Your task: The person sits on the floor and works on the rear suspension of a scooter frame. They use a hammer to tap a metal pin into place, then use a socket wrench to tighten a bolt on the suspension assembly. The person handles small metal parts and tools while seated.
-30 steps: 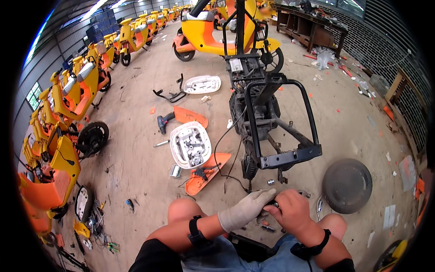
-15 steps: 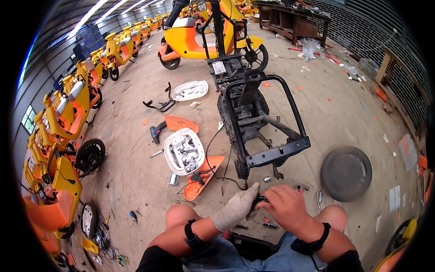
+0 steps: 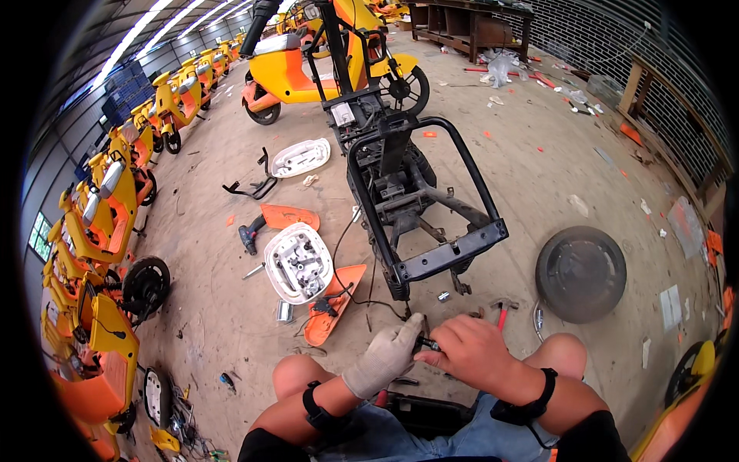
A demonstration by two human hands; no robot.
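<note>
My left hand [image 3: 382, 356], in a light knitted glove, is closed round a small black part [image 3: 428, 342], whose shape is mostly hidden by fingers. My bare right hand [image 3: 469, 348] grips the same part from the right, fingers curled over it. Both hands are low in the view, between my knees. Just beyond them stands a stripped black scooter frame [image 3: 450, 250] with a looped tube. A black cable [image 3: 369, 302] runs down near my left hand. A red-handled hammer [image 3: 502, 319] lies beyond my right hand, and a small silver socket [image 3: 443, 296] lies below the frame.
A white tray of parts [image 3: 297, 263], orange panels [image 3: 319, 329], a drill [image 3: 248, 236] and a white cover [image 3: 302, 157] lie left of the frame. A dark round tire-like object [image 3: 581, 275] lies right. Yellow scooters [image 3: 104, 219] line the left; a wooden bench [image 3: 469, 31] stands behind.
The surroundings have shifted left in the view, the upper part also upward, as my head moved. My hands stay together on the black part; the left glove's fingers now point more upward.
</note>
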